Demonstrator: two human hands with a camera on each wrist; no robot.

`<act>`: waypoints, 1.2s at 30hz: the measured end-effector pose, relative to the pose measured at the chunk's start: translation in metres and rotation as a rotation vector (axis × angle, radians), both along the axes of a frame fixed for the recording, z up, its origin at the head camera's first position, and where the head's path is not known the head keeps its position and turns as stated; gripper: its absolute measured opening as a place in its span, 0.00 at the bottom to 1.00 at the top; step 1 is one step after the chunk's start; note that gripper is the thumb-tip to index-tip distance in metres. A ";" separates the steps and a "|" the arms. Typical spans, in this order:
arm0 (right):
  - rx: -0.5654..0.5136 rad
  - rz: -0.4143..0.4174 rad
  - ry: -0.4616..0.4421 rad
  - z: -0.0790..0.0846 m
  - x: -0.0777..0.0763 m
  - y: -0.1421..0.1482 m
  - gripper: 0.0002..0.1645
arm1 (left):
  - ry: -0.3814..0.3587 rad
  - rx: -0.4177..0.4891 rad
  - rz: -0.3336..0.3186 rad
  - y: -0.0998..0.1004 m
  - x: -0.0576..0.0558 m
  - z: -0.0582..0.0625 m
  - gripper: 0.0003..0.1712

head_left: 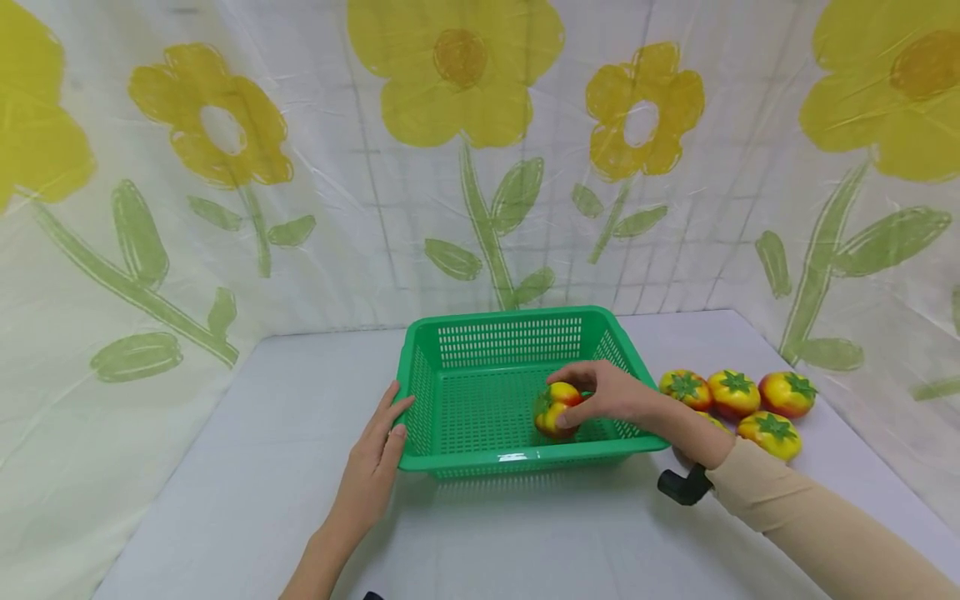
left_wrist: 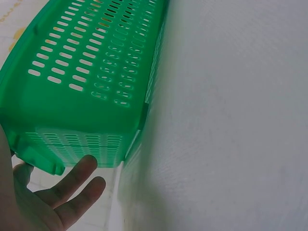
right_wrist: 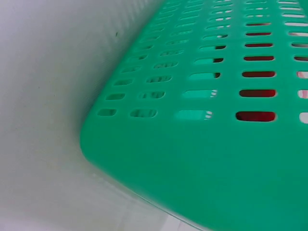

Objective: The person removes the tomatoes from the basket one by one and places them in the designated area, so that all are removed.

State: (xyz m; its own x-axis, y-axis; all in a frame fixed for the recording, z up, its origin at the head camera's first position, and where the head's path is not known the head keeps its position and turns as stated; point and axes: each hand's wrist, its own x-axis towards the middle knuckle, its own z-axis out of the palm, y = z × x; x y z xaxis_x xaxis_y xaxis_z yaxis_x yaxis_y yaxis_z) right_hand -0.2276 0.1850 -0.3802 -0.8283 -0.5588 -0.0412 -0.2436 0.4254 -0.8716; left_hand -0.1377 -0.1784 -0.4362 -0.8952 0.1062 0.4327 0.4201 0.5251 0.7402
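Observation:
A green plastic basket (head_left: 487, 461) with slotted walls stands on the table. Inside its right half, my right hand (head_left: 603, 392) grips a yellow-and-red tomato (head_left: 557, 417), whose green leafy top faces left. Whether the tomato touches the basket floor, I cannot tell. At the basket's left rim, my left hand (head_left: 371, 458) rests with a fingertip over the edge and the thumb against it. Two straight, spread fingers (left_wrist: 77, 180) show beyond the rim in the left wrist view. The right wrist view is filled by the basket's outer wall (right_wrist: 202, 163); that hand is hidden there.
To the basket's right lies a group of several similar tomatoes (head_left: 771, 433), some partly behind my right forearm. White table (head_left: 247, 467) surface extends left and in front of the basket. A flower-printed curtain (head_left: 322, 250) hangs behind the table and along its sides.

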 end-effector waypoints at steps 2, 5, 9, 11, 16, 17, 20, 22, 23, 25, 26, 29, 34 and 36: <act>-0.017 -0.043 0.006 0.003 0.002 0.001 0.37 | -0.002 0.003 -0.001 0.000 0.000 0.000 0.24; -0.062 -0.095 -0.004 0.008 0.006 0.003 0.36 | -0.002 0.008 -0.004 0.000 0.000 0.000 0.24; -0.096 -0.131 0.001 0.015 0.011 0.009 0.37 | 0.005 0.005 -0.005 0.000 0.000 -0.001 0.24; -0.100 -0.150 0.004 0.019 0.013 0.012 0.37 | 0.008 0.004 -0.005 -0.001 0.000 -0.002 0.24; -0.128 -0.177 0.017 0.026 0.020 0.020 0.37 | 0.003 0.010 0.000 -0.001 0.001 -0.002 0.24; -0.139 -0.178 0.022 0.027 0.021 0.021 0.37 | 0.000 0.012 0.001 -0.001 0.001 -0.002 0.24; -0.186 -0.187 0.021 0.029 0.027 0.024 0.36 | -0.009 0.012 0.002 0.000 0.001 -0.001 0.24; -0.220 -0.194 0.021 0.031 0.031 0.026 0.37 | -0.011 0.013 0.002 0.000 0.000 -0.001 0.24; -0.232 -0.201 0.018 0.031 0.033 0.027 0.37 | -0.013 0.014 0.002 0.000 0.000 -0.001 0.24; -0.250 -0.218 0.012 0.032 0.037 0.030 0.37 | -0.014 0.017 0.000 0.000 0.001 -0.001 0.24; -0.256 -0.225 0.011 0.032 0.039 0.032 0.37 | -0.015 0.018 -0.002 0.000 0.001 -0.001 0.24; -0.268 -0.245 0.025 0.033 0.045 0.037 0.35 | -0.012 0.016 -0.001 0.000 0.000 -0.001 0.24; -0.319 -0.271 0.048 0.032 0.055 0.047 0.34 | -0.007 0.009 0.001 0.000 0.000 -0.002 0.24; -0.324 -0.295 0.046 0.031 0.059 0.051 0.34 | -0.006 0.009 0.000 0.000 0.000 -0.002 0.24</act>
